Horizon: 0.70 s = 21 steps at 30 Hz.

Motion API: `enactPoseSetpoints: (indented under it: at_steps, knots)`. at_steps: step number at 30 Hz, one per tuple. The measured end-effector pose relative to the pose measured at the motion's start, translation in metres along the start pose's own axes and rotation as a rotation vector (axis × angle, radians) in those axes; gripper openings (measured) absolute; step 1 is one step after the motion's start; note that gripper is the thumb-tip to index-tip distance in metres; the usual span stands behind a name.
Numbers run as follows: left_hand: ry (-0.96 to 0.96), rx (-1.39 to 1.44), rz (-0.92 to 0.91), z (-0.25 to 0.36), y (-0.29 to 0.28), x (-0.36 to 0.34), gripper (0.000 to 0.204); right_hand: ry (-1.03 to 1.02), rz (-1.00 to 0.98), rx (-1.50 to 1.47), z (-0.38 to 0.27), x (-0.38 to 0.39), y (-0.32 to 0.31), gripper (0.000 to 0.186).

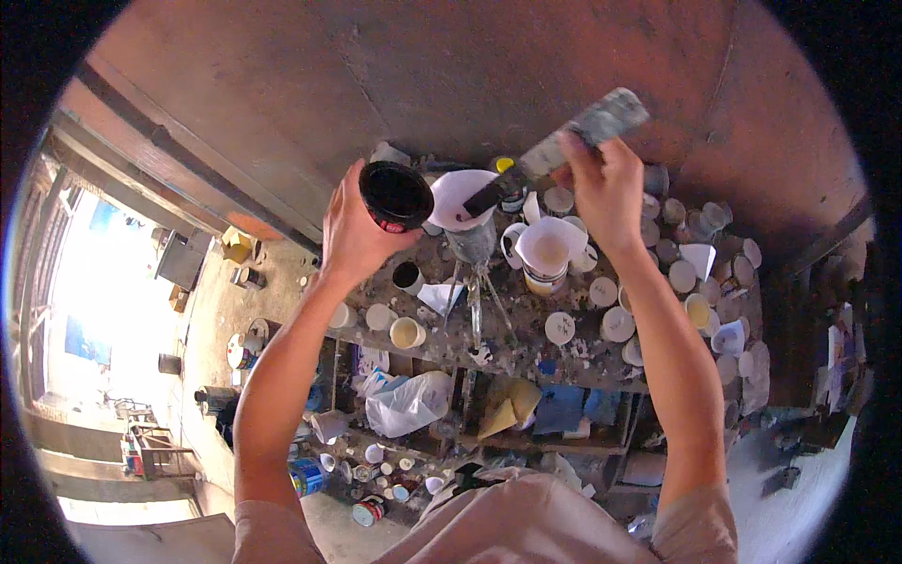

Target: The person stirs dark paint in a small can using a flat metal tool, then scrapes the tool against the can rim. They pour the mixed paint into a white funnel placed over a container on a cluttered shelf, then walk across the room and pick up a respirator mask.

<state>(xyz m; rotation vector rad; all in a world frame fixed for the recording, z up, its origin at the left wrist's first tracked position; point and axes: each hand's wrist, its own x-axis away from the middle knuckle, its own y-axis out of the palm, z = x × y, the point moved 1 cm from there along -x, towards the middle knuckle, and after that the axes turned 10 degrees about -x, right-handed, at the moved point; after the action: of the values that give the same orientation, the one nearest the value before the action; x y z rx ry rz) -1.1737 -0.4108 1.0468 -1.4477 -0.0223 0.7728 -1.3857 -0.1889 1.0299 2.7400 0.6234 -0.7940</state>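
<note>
My left hand (357,230) grips a small black-lined can (395,193), tilted beside a white paper cone (446,188). The cone sits in a grey paint-smeared cup on a metal spray gun (474,282) standing on legs on the cluttered bench. My right hand (606,193) is closed on a flat, grey, paint-crusted stick (601,122), whose dark lower end reaches down into the cone. Right of the cone, a second white paper cone (545,246) sits on a can, and a small yellow-capped container (505,165) stands behind.
Many cups and lids (601,291) cover the bench (512,352). Beneath are shelves with crumpled plastic (409,404) and floor clutter with a blue tin (305,477). A dark reddish wall (451,75) stands behind; a bright opening (103,282) is at the left.
</note>
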Motion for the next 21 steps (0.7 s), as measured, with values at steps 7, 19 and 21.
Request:
enactPoseSetpoints:
  at_steps: [7,19,21]
  knots:
    - [0.162,-0.055,0.004,0.008,-0.004,-0.011,0.106,-0.151,-0.226,0.058,-0.018,0.001,0.025,0.018]
    - [0.211,-0.224,-0.070,0.006,0.001,-0.026,0.107,-0.187,-0.264,0.114,-0.025,-0.004,0.031,0.019]
    - [0.238,-0.231,-0.052,0.005,0.005,-0.029,0.107,-0.218,-0.281,0.164,-0.024,-0.004,0.029,0.016]
